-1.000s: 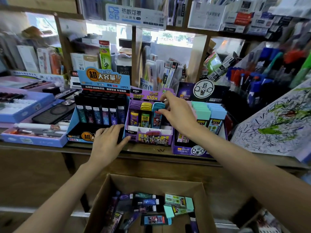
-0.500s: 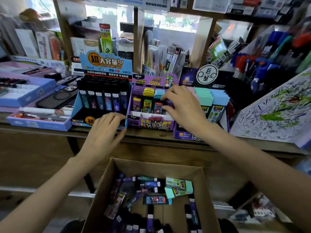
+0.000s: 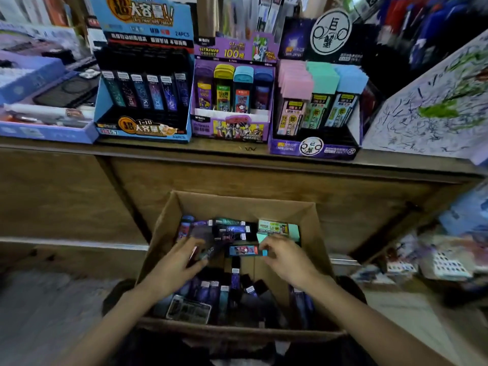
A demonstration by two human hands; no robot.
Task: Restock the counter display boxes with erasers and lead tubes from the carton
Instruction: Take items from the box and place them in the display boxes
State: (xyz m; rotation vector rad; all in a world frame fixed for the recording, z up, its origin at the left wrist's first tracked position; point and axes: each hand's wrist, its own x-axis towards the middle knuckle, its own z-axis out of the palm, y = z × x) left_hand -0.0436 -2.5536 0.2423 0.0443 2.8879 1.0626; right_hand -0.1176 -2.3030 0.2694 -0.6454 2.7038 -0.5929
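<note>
Both our hands are down in the carton (image 3: 169, 215), below the bench (image 3: 237, 157). Our left hand (image 3: 175, 268) curls over dark lead tubes (image 3: 229, 229); whether its fingers grip one we cannot tell. Our right hand (image 3: 286, 260) pinches a blue-ended tube (image 3: 247, 250). Blurred, similar tubes risk landing in the wrong display box (image 3: 232, 128).

We stand before a brown wooden counter (image 3: 237, 165) whose front is made of grained panels (image 3: 264, 186) split by a darker upright post (image 3: 124, 191). A pale ledge (image 3: 74, 243) runs along the lower left of that front. Below it the floor (image 3: 47, 313) looks grey and blurred. Behind the counter rise crowded shelves (image 3: 237, 14), too blurred for us to read. To our right a white sheet covered in scribbles (image 3: 433, 112) leans on the counter. The light is soft and even.
</note>
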